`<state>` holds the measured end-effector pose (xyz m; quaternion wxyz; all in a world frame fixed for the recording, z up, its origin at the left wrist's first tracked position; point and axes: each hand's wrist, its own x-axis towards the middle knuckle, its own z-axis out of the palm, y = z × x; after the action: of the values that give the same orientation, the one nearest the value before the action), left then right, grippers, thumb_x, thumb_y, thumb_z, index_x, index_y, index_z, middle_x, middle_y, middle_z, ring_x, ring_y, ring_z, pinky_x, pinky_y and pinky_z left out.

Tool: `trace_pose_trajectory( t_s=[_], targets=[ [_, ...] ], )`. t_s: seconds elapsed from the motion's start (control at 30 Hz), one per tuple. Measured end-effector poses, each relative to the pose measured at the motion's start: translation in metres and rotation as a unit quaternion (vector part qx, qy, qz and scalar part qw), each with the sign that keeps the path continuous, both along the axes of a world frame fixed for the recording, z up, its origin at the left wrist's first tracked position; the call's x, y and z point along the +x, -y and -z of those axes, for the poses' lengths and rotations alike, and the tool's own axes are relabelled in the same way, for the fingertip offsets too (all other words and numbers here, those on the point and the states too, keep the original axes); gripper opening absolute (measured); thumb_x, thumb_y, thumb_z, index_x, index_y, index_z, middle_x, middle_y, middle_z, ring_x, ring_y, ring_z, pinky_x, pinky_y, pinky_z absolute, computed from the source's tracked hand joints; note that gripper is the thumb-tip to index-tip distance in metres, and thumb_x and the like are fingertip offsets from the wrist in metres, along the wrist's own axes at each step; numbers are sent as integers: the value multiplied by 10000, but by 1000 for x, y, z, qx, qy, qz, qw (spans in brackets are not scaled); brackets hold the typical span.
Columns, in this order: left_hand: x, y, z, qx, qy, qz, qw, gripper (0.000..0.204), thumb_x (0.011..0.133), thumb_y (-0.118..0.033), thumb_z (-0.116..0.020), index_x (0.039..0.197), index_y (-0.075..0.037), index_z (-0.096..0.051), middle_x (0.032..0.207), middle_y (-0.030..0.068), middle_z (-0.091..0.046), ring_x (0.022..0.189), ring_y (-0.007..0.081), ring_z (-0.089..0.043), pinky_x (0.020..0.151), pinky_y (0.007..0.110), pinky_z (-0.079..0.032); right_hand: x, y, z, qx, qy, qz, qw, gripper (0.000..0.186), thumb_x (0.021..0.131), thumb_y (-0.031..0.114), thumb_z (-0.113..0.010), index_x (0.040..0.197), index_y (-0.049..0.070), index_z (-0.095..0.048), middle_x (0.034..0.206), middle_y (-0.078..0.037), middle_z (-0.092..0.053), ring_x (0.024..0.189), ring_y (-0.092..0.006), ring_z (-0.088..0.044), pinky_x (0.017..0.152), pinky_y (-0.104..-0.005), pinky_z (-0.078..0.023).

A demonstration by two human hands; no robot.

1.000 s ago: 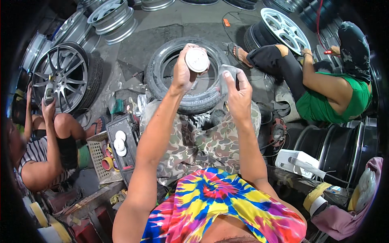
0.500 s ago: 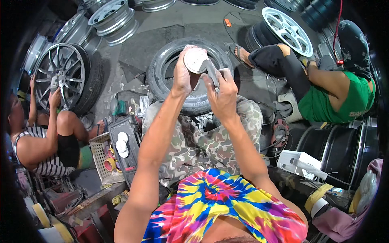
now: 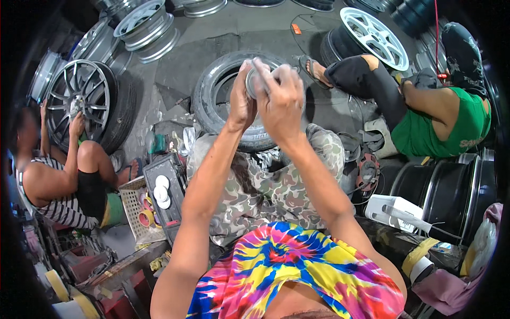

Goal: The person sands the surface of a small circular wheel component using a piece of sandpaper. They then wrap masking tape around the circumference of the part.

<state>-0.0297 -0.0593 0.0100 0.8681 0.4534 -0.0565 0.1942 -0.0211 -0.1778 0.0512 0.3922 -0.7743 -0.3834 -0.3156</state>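
Matt rubber tire (image 3: 206,99), shiny metal rim (image 3: 152,33)

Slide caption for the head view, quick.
Over a flat-lying tire, the left hand holds a round piece partly covered by the right hand.

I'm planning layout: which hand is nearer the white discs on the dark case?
Left. The left hand is above and to the right of the white discs in view; the right hand is farther right.

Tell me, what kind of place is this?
Probably a workshop for wheels: there's a big tyre in the middle, a white spoked rim to the right and a grey spoked wheel to the left.
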Motion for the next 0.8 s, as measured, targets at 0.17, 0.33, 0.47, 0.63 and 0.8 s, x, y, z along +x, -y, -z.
trace_pose_trajectory(
  t_s=[0.17, 0.33, 0.47, 0.63, 0.8],
  targets=[
    [-1, -8, 12, 26, 36, -17, 999, 427, 1154, -397, -376, 1314, -63, -589, 1127, 51, -632, 1050, 178, -647, 959, 337, -540, -17, 2, -9, -14, 15, -6, 1000, 342, 973, 201, -716, 1293, 86, -755, 879, -83, -527, 845, -275, -552, 749, -441, -407],
    [10, -22, 9, -44, 83, 91, 991, 393, 1145, -382, -429, 1276, -56, -603, 1149, 65, -641, 1113, 164, -634, 978, 320, -517, -15, -3, -19, 5, -2, -12, 1000, 309, 1010, 207, -677, 1287, 98, -758, 863, -90, -519, 828, -272, -543, 751, -425, -403],
    [-3, -2, -11, 56, 8, -17, 998, 342, 1138, -354, -435, 1195, -67, -613, 1114, 49, -621, 1024, 130, -605, 926, 300, -507, -9, 1, -16, -7, -1, 11, 1000, 303, 987, 195, -705, 1270, 106, -770, 852, -78, -518, 828, -263, -550, 761, -415, -412],
    [1, -16, 1, 32, 31, 11, 999, 316, 1136, -333, -450, 1206, -75, -617, 1111, 32, -636, 1053, 141, -632, 945, 328, -522, -18, -7, -18, 25, 0, -21, 999, 253, 1000, 208, -692, 1202, 84, -780, 851, -90, -531, 805, -278, -553, 753, -433, -411],
    [-2, 4, -22, -144, -113, -5, 983, 351, 1142, -357, -415, 1167, -75, -622, 1052, 33, -642, 976, 138, -647, 900, 310, -534, 11, -5, -17, 13, -35, 30, 999, 344, 946, 201, -737, 1274, 105, -767, 857, -76, -532, 837, -271, -571, 738, -424, -411]
  ],
)
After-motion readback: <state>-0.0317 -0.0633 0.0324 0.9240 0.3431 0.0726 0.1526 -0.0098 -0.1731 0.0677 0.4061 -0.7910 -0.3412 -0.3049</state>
